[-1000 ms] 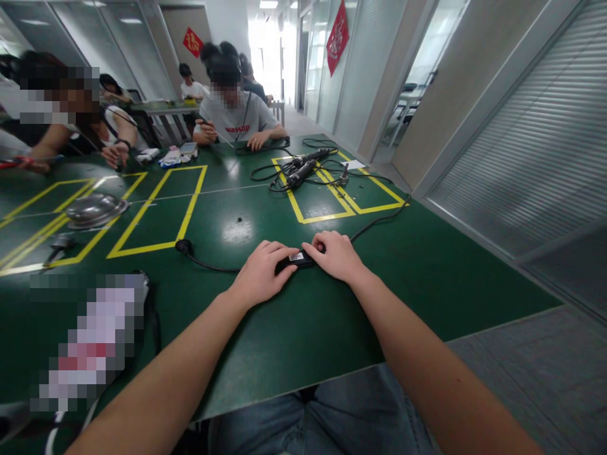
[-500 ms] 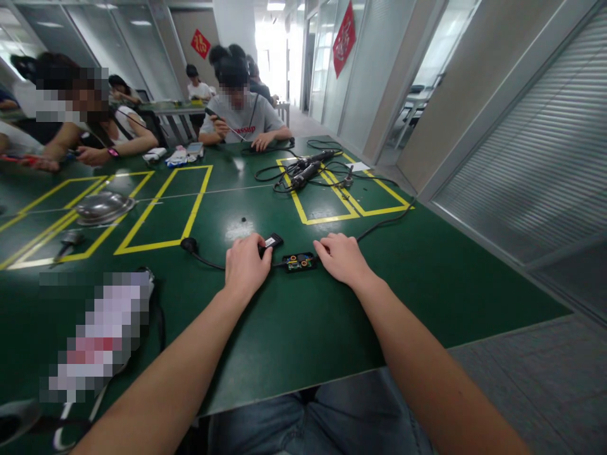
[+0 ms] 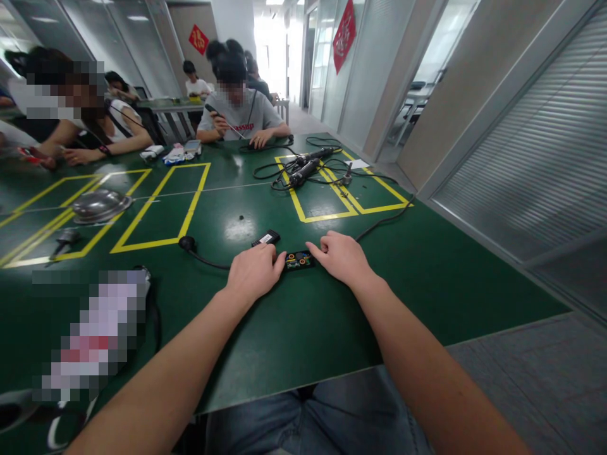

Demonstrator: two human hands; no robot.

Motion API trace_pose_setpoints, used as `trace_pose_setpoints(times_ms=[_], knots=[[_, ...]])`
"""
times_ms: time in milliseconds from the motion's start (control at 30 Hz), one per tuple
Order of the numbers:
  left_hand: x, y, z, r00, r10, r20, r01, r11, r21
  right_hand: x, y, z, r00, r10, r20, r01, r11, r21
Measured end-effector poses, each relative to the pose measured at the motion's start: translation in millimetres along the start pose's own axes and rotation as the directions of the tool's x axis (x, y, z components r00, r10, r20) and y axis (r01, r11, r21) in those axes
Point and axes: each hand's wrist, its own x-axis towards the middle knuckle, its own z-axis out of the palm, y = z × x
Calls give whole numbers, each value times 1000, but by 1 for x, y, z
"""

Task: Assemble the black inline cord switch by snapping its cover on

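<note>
An opened power adapter [image 3: 300,260] lies on the green table in front of me, its circuit board and copper-coloured coils showing. My left hand [image 3: 255,270] is closed at its left end, thumb against the housing, with the fingers mostly hidden. At the right end my right hand [image 3: 340,258] is closed around the edge, thumb pointing at the board. Just beyond my left hand rests the adapter's black cover [image 3: 266,237] with a white label. A cable runs left from under that hand to a black plug [image 3: 186,243]; another cord [image 3: 386,220] leads away at the right.
Two black electric screwdrivers [image 3: 306,170] with tangled cords lie farther back among yellow tape outlines. At left are a metal bowl-shaped part [image 3: 102,206], a small metal part [image 3: 67,239] and a blurred-out object [image 3: 102,328]. Co-workers sit across the table, one holding a screwdriver [image 3: 222,117].
My left hand has let go of the black cover, leaving it on the table, and moved right onto the adapter's left end. My right hand has shifted slightly left, its thumb more outstretched.
</note>
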Motion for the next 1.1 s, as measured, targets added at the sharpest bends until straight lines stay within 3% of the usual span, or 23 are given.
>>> trace_pose_setpoints(times_ms=[400, 900, 1100], knots=[[1, -3, -5, 998, -62, -17, 61, 998, -31, 1, 4, 5, 999, 25, -42, -21, 995, 93], [0, -7, -3, 1000, 5, 7, -5, 998, -59, 4, 8, 6, 1000, 5, -10, -4, 995, 102], [2, -7, -2, 997, 31, -74, -37, 997, -74, 4, 6, 6, 999, 50, -18, -48, 996, 80]])
